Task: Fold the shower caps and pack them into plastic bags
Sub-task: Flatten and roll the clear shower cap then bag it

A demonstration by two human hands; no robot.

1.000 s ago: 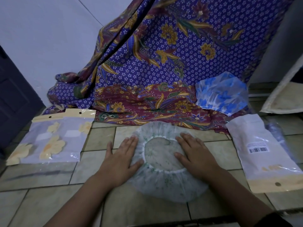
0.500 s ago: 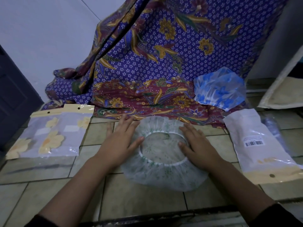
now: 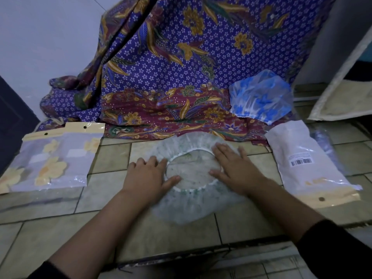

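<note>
A clear shower cap with a faint green print [image 3: 191, 206] lies spread flat on the tiled floor, its white elastic opening facing up. My left hand [image 3: 147, 176] presses flat on the cap's left side, thumb at the elastic rim. My right hand [image 3: 235, 168] lies flat on the right side, fingers spread toward the far rim. A blue flowered shower cap [image 3: 259, 97] sits on the patterned cloth at the back right. Packed plastic bags with yellow flowers [image 3: 50, 162] lie at the left. A white plastic bag with a barcode label [image 3: 308, 164] lies at the right.
A purple and maroon batik cloth [image 3: 181, 73] hangs from above and pools on the floor behind the cap. A dark door [image 3: 10, 121] is at the far left. A pale framed panel [image 3: 346, 83] leans at the far right. A floor step edge [image 3: 201, 252] runs below my arms.
Both hands have slid over the cap: the left drew back toward me along the left side, the right moved forward toward the far rim. The cap looks flatter and wider.
</note>
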